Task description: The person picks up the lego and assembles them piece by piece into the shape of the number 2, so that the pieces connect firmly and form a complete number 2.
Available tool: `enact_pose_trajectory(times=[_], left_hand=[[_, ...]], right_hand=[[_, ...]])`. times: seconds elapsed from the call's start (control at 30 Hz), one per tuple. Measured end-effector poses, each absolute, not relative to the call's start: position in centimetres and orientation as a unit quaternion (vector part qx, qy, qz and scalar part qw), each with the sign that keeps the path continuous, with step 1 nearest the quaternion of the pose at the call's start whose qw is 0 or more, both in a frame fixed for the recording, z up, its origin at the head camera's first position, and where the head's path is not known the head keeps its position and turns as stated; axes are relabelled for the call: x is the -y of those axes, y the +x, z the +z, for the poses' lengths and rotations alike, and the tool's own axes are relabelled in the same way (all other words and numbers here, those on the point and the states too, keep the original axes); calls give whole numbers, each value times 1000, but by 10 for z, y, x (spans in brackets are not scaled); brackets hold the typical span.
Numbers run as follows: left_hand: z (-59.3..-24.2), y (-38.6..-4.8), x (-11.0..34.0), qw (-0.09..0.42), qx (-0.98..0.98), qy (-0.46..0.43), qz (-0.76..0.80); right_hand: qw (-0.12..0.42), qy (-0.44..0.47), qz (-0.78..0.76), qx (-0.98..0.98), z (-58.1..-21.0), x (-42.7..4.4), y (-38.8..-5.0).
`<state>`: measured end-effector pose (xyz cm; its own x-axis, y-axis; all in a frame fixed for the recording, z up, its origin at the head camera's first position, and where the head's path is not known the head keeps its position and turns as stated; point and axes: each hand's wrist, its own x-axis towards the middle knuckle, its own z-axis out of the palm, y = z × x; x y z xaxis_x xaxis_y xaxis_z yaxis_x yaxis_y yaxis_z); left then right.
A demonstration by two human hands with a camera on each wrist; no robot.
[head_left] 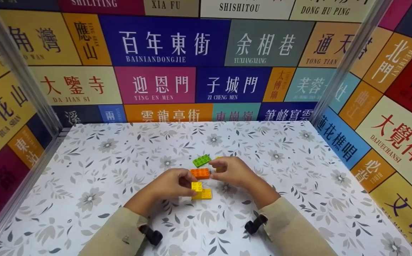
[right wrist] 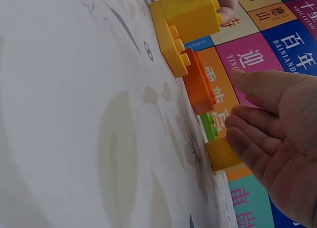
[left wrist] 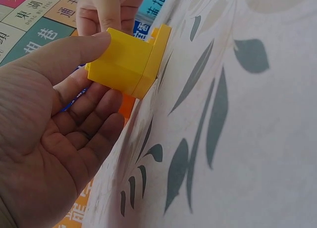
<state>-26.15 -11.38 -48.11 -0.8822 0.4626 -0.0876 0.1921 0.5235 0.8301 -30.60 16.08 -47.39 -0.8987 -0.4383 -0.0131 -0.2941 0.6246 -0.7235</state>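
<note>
"Beige sleeves point(head_left: 110, 231) are nearest, at the bottom of the frame. What does the left hand point(head_left: 172, 185) do?"

"It pinches a yellow block point(head_left: 196, 187) at its right side, just below the frame's middle. This block stands on the left end of a flat yellow piece point(head_left: 206, 194), whose long axis runs left to right."

"And the right hand point(head_left: 236, 171)?"

"Its thumb and fingers stand apart beside the orange brick point(head_left: 200, 174), also lying left to right; the green brick point(head_left: 201, 161) slants to upper right."
</note>
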Motion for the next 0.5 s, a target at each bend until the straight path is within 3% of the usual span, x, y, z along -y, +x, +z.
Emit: enact_pose_trajectory(times=[0.5], left_hand=[[-482,-263,114,155,-859,189,450]], right_hand=[[127,-199,-367,-900,-483,-151,-317]])
